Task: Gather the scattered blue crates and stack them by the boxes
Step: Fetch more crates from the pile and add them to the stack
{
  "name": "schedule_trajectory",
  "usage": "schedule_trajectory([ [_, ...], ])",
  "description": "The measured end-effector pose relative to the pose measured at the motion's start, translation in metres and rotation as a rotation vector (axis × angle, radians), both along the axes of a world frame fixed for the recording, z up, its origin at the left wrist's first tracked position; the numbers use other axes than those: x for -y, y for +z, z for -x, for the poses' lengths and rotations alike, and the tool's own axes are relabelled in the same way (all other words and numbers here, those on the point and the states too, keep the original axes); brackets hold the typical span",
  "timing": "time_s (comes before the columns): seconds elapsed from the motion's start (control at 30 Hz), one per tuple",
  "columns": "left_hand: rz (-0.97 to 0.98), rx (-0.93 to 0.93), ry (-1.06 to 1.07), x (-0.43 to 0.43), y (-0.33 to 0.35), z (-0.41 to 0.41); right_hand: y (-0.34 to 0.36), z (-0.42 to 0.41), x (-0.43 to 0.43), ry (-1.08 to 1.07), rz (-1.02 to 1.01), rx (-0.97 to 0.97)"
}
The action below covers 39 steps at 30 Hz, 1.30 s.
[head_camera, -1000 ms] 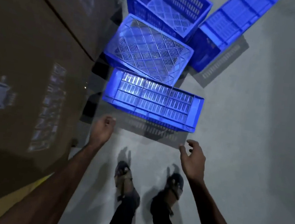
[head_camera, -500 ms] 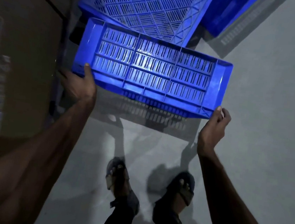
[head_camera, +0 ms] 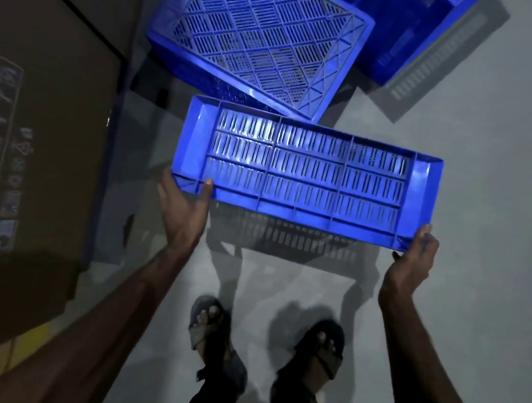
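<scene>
The crate (head_camera: 307,176) is held up off the floor (head_camera: 472,244), to judge by the shadow under it. It is turned so that one long slotted wall faces the camera, just ahead of the person's feet (head_camera: 209,334). The left hand (head_camera: 184,208) grips the near left corner, with the thumb over the rim and the fingers curled out of sight beneath. The right hand (head_camera: 412,261) holds the near right corner the same way.

The crate looks like hard moulded plastic, ribbed and full of slots. It is probably stiff, light for its bulk, and unlikely to crack under a firm hold. The glossy surface could slip, and a hold on two corners leaves the far edge free to swing. The thick rim or the short end walls seem the safer places to take it.

An upturned crate (head_camera: 260,35) lies just beyond, with a third crate (head_camera: 406,35) behind it. The cardboard boxes (head_camera: 35,115) stand to the left.
</scene>
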<state>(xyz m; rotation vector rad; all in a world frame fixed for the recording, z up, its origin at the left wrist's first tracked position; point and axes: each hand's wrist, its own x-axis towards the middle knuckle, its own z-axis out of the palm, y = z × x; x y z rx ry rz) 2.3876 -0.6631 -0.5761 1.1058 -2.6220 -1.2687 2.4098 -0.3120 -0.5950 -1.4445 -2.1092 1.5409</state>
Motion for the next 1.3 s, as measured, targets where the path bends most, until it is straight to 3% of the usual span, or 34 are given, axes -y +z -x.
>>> schedule_trajectory([
  [0.3, -0.218, 0.001, 0.055, -0.08, -0.011, -0.037, 0.006, -0.01, -0.093, 0.002, 0.13, 0.006],
  [0.47, -0.198, 0.043, 0.154, -0.072, -0.016, -0.032, 0.012, -0.017, -0.105, 0.044, 0.22, 0.005],
  [0.6, -0.42, 0.094, 0.178, -0.072, -0.018, -0.022, 0.01, -0.023, -0.101, 0.004, 0.322, 0.032],
  [0.73, -0.456, 0.108, 0.241, -0.077, -0.013, -0.021, 0.007, -0.024, -0.108, 0.099, 0.175, 0.074],
  [1.03, -0.293, 0.076, 0.119, -0.095, 0.012, -0.015, 0.039, -0.015, -0.157, 0.197, -0.131, 0.095],
  [1.3, -0.129, 0.2, -0.09, -0.115, -0.026, 0.017, 0.007, 0.018, -0.162, 0.36, -0.071, 0.227],
])
